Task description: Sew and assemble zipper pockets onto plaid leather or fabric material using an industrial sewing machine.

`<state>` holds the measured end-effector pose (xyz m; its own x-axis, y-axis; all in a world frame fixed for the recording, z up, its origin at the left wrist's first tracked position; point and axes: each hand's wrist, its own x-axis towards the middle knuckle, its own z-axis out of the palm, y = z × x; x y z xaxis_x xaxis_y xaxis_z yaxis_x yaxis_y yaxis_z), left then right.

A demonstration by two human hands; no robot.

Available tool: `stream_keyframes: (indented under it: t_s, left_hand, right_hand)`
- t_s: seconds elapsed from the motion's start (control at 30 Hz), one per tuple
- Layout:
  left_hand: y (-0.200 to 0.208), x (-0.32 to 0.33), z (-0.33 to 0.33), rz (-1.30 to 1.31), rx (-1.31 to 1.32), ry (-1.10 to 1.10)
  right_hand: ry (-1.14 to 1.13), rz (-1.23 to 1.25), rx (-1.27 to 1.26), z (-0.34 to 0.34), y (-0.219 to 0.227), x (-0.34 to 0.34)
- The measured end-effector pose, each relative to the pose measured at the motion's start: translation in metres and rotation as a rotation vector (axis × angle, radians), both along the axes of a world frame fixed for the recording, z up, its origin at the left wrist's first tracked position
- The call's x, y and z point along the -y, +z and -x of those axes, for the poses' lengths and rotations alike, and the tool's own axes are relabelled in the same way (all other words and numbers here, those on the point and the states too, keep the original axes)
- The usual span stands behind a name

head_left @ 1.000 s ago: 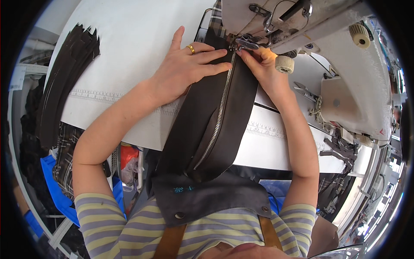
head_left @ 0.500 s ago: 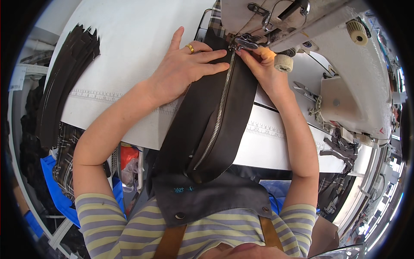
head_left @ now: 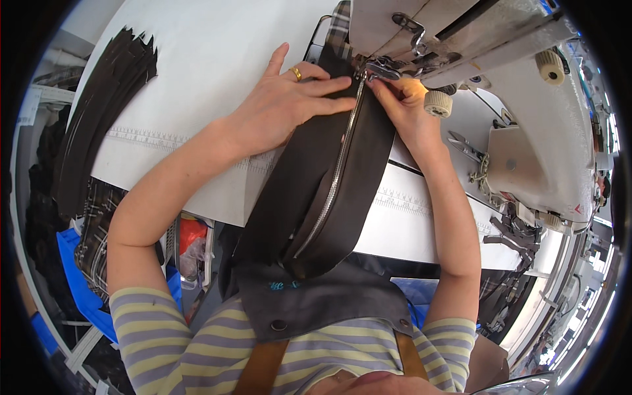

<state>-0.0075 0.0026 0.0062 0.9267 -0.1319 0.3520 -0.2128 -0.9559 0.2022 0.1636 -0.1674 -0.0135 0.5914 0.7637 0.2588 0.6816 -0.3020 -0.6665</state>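
One zipper (head_left: 337, 176), one ring (head_left: 297, 74)

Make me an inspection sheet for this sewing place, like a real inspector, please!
Surface: white table with printed ruler markings.
Job's things: dark material with a silvery zipper, its top end at the sewing machine.
Clutter: dark strips piled on the left; scissors and dark scraps on the right.
Hands: left hand spread on the material; right hand beside the zipper's top end, grip unclear.
Cables: cannot tell.
Surroundings: blue bin at lower left.
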Motion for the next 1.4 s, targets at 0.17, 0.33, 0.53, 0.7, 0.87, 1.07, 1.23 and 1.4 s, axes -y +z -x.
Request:
stream_keyframes:
  t_s: [0.17, 0.33, 0.53, 0.7, 0.87, 1.07, 1.23, 1.4]
  left_hand:
    - [0.000, -0.003, -0.005, -0.031, -0.042, 0.016]
    - [-0.001, -0.003, -0.005, -0.044, -0.030, 0.015]
    - [-0.001, -0.003, -0.005, -0.038, -0.047, 0.022]
    - [-0.001, -0.003, -0.007, -0.019, -0.056, 0.021]
    - [-0.007, -0.006, -0.011, -0.044, 0.000, 0.023]
    - [0.005, -0.002, 0.003, -0.082, 0.197, -0.239]
    - [0.018, 0.022, 0.075, 0.013, 0.047, -0.401]
    - [0.012, 0.036, 0.108, 0.053, 0.025, -0.196]
  right_hand:
    - [-0.042, 0.063, 0.242, 0.007, 0.016, 0.005]
    - [0.167, -0.197, 0.625, 0.024, 0.032, 0.028]
    - [0.183, -0.081, 0.792, 0.026, 0.028, 0.025]
    - [0.123, 0.159, 0.782, 0.031, 0.026, 0.025]
    - [0.105, 0.164, 0.760, 0.027, 0.023, 0.028]
    - [0.058, -0.193, 0.066, 0.037, 0.029, 0.054]
    - [0.243, -0.096, 0.164, 0.092, 0.041, 0.076]
    - [0.384, 0.150, 0.365, 0.134, 0.045, 0.089]
